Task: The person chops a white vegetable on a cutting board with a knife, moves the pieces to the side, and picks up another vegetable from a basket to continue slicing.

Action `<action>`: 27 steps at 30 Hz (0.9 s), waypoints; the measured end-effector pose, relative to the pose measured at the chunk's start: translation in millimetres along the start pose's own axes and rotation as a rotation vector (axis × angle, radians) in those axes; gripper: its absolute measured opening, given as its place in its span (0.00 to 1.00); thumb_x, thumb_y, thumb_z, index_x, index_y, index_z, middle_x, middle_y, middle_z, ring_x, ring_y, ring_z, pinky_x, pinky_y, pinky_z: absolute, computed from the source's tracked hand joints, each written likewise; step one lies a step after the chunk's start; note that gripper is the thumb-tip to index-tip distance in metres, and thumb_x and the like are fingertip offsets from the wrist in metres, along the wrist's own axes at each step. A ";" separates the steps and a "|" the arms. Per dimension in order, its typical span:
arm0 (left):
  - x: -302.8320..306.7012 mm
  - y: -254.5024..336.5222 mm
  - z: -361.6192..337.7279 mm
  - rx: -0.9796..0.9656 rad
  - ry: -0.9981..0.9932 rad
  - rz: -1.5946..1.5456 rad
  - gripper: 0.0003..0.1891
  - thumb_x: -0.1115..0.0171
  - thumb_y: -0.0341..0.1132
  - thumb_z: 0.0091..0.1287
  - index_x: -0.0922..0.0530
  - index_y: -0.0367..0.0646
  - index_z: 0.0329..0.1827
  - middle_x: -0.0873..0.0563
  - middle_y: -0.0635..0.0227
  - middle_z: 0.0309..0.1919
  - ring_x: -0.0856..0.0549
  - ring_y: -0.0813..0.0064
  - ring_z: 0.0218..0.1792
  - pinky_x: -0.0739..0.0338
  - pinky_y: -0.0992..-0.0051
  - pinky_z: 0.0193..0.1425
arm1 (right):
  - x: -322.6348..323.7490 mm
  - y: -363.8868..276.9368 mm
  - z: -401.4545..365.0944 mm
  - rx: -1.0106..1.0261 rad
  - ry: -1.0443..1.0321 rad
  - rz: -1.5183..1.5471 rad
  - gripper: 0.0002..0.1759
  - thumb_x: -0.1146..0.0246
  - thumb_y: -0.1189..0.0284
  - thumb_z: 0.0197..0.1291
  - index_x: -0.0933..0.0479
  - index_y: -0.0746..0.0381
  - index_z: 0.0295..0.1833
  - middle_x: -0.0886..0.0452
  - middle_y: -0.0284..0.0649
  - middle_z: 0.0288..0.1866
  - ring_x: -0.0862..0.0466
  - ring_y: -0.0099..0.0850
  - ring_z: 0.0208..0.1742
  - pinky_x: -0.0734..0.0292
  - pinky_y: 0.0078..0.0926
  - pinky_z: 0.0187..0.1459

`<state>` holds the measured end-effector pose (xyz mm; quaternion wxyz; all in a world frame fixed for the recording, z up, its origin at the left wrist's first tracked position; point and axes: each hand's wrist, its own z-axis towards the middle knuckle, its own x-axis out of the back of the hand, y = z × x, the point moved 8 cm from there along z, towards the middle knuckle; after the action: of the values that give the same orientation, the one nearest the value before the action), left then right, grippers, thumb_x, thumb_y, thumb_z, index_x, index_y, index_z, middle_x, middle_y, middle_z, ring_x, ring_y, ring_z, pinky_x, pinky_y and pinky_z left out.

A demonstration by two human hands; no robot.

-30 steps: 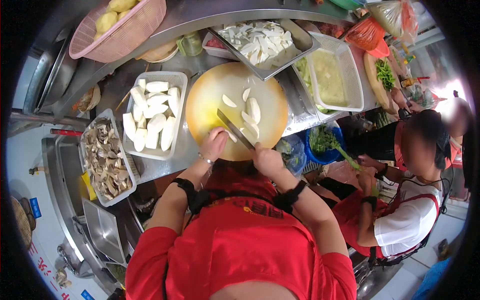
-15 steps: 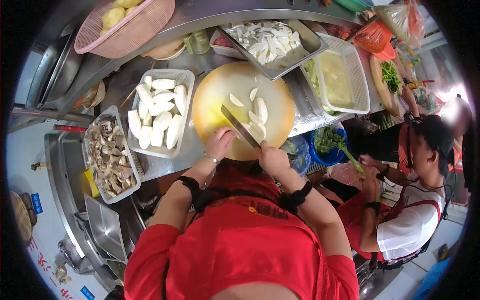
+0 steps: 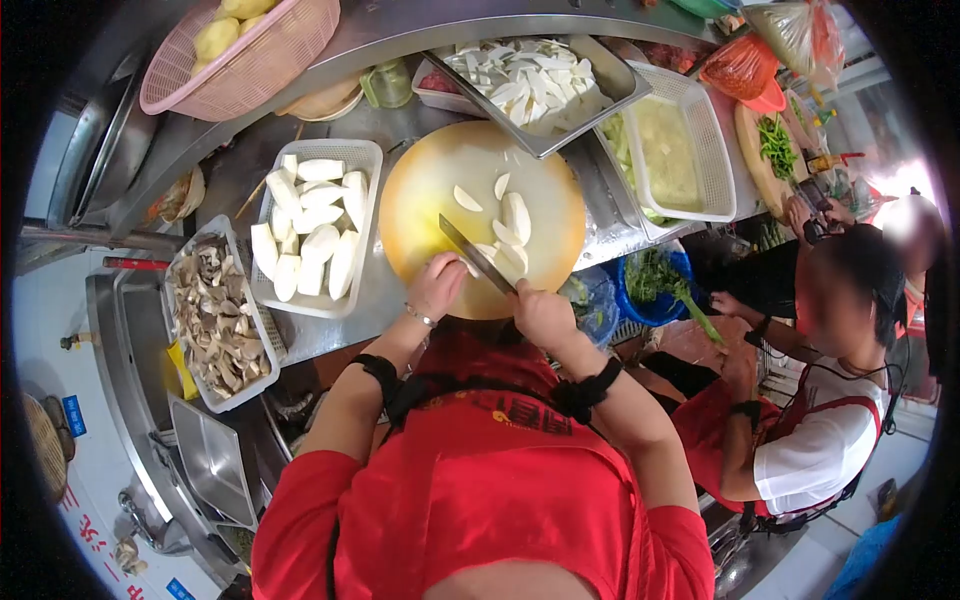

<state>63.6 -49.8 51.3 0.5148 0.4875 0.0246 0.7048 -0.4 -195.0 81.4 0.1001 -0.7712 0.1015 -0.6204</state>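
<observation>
My right hand [image 3: 545, 317] is wrapped round the handle of a kitchen knife [image 3: 470, 247]. Its blade slants up and left over a round, yellowish cutting board [image 3: 425, 185]. Curled fingers of my left hand [image 3: 436, 287] hold a white vegetable piece [image 3: 471, 267] against the board, beside the blade; most of that piece is hidden. Right of the knife lie thick white pieces [image 3: 516, 217], perhaps king oyster mushroom, and a loose slice [image 3: 467, 199] rests farther left. A white basket [image 3: 373, 165] of similar whole pieces stands left of the board.
A metal tray [image 3: 545, 147] of white slices overlaps the board's far edge. Grey mushroom pieces fill a basket [image 3: 272, 372] at left. On the right are a white basket [image 3: 722, 140] and a blue tub [image 3: 683, 270] of greens. A co-worker [image 3: 820, 440] sits there, holding a green stalk.
The view has shifted slightly. My left fingers and the knife stay close together on the board, with little visible movement. The co-worker's head has turned.
</observation>
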 end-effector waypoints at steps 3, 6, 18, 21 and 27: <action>-1.5 -1.7 -7.8 0.058 -0.020 -0.020 0.06 0.37 0.29 0.56 0.22 0.41 0.36 0.22 0.64 0.40 0.21 0.60 0.39 0.25 0.67 0.41 | -4.4 -4.6 -2.5 -0.029 0.021 0.053 0.13 0.50 0.63 0.63 0.31 0.64 0.35 0.21 0.47 0.20 0.19 0.46 0.21 0.23 0.43 0.23; -1.8 -3.5 3.6 0.066 -0.015 -0.019 0.06 0.37 0.29 0.56 0.22 0.41 0.36 0.22 0.63 0.40 0.21 0.60 0.39 0.25 0.67 0.41 | -11.3 -1.7 3.6 0.002 0.031 0.029 0.13 0.50 0.64 0.63 0.31 0.63 0.35 0.21 0.48 0.20 0.18 0.46 0.22 0.23 0.43 0.23; 0.2 -0.5 3.6 0.017 0.007 0.034 0.04 0.38 0.31 0.57 0.22 0.44 0.35 0.22 0.66 0.39 0.20 0.63 0.37 0.24 0.68 0.39 | 7.1 -4.8 -1.6 -0.021 -0.043 0.026 0.10 0.50 0.67 0.61 0.31 0.63 0.35 0.21 0.48 0.20 0.18 0.45 0.22 0.23 0.43 0.23; -0.3 -0.9 -7.0 0.053 0.017 0.017 0.04 0.37 0.31 0.57 0.21 0.44 0.35 0.22 0.66 0.39 0.20 0.64 0.37 0.24 0.68 0.40 | -18.3 -3.5 0.4 -0.015 0.002 0.052 0.11 0.50 0.67 0.62 0.31 0.63 0.35 0.21 0.49 0.20 0.18 0.45 0.21 0.23 0.43 0.23; 2.6 1.0 4.1 0.016 0.021 0.037 0.05 0.37 0.30 0.55 0.22 0.44 0.35 0.22 0.67 0.38 0.20 0.64 0.37 0.24 0.69 0.40 | 1.3 0.2 -3.3 -0.028 0.016 0.056 0.12 0.48 0.64 0.61 0.31 0.64 0.35 0.21 0.49 0.20 0.19 0.47 0.21 0.24 0.43 0.23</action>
<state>65.9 -50.2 55.7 0.4975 0.4843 0.0265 0.7192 -3.3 -195.6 83.2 0.1061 -0.7643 0.1326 -0.6220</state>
